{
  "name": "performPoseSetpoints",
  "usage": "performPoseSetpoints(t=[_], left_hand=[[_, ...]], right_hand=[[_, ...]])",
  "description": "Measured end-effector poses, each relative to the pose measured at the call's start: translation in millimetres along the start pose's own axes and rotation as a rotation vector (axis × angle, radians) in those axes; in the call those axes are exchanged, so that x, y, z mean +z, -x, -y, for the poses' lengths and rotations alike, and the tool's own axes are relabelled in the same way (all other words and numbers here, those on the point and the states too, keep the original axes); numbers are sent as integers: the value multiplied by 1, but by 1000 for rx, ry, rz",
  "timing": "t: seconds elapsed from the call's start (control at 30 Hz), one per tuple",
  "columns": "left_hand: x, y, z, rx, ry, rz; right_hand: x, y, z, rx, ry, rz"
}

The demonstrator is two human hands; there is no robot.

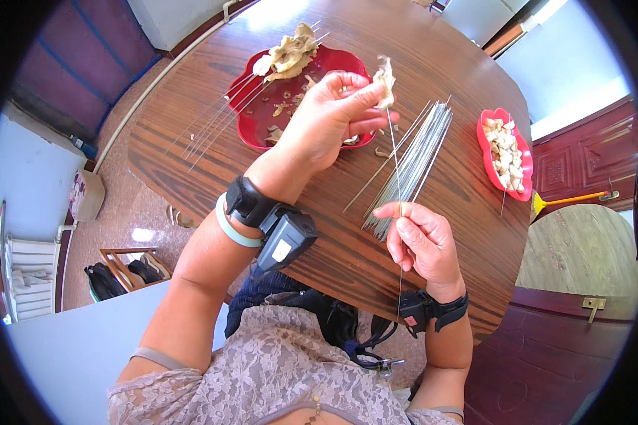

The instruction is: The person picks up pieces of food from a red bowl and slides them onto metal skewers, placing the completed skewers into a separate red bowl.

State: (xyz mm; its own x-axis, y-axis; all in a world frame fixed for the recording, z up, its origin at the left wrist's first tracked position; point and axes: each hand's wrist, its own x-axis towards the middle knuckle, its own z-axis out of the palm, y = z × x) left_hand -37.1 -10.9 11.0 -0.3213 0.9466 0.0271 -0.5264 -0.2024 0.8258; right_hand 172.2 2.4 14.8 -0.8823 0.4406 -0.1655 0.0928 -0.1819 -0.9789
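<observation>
My left hand (345,114) pinches a pale, folded piece of food (385,82), perhaps mushroom or dried skin, above the table. A long thin metal skewer (394,154) runs from the piece down to my right hand (422,239), whose thumb and fingers grip it. Beneath my left forearm sits a red scalloped tray (244,127) with scraps in it. Several skewers threaded with pale pieces (292,53) rest across its far left rim. Between and behind my hands lies a bundle of metal skewers (417,159) on the wood-grain table.
A smaller red dish (526,188) of pale chunks (505,154) stands near the table's (473,212) right edge, with a skewer at it. A small scrap (381,153) lies beside the bundle. Cables (356,340) hang in front of my lap, below the table edge.
</observation>
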Motion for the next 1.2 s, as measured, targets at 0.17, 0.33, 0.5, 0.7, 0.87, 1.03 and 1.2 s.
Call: performPoseSetpoints(t=[0.17,0.33,0.5,0.7,0.87,1.03,1.2], left_hand=[[3,1,-10,-186,14,168],[-4,-5,-11,-102,139,117],[3,-4,-3,-37,176,42],[8,0,9,-31,369,7],[12,1,6,-29,382,31],[19,7,7,-51,332,59],[17,10,9,-120,346,110]], right_hand=[[0,-1,4,48,31,2],[0,-1,4,54,29,21],[2,1,6,72,25,14],[2,2,0,51,-10,56],[2,2,4,43,-18,72],[0,3,4,20,5,72],[2,4,1,29,14,-9]])
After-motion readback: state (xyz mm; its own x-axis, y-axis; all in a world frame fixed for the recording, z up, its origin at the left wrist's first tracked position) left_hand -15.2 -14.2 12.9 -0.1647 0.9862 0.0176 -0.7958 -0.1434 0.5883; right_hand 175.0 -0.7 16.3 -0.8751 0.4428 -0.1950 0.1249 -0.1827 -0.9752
